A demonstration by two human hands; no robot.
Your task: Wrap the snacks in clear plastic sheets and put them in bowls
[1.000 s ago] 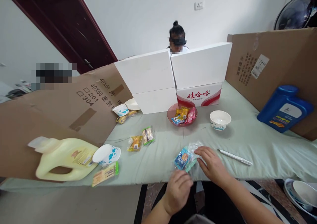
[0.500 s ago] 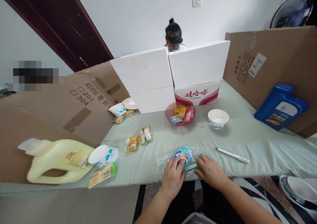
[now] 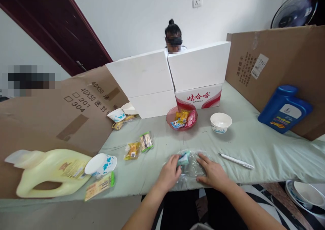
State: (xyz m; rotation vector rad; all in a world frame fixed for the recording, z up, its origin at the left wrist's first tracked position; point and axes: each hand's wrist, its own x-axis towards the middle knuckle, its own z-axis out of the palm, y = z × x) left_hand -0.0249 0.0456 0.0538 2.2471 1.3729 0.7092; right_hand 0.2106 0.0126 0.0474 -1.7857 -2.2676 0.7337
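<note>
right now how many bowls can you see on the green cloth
4. One white bowl right of the pink snack dish, two by the left cardboard, one tipped bowl beside the yellow jug. Others may be hidden behind the boxes.

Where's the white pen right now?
The white pen lies on the green cloth, just right of the right hand and in front of the white bowl.

Both bare forearms rise from the bottom edge toward the lower middle of the frame. The left hand (image 3: 169,173) lies knuckles up, fingers curled forward and pinched at the tips. The right hand (image 3: 212,172) rests palm down, fingers spread flat, just beside it.
</note>
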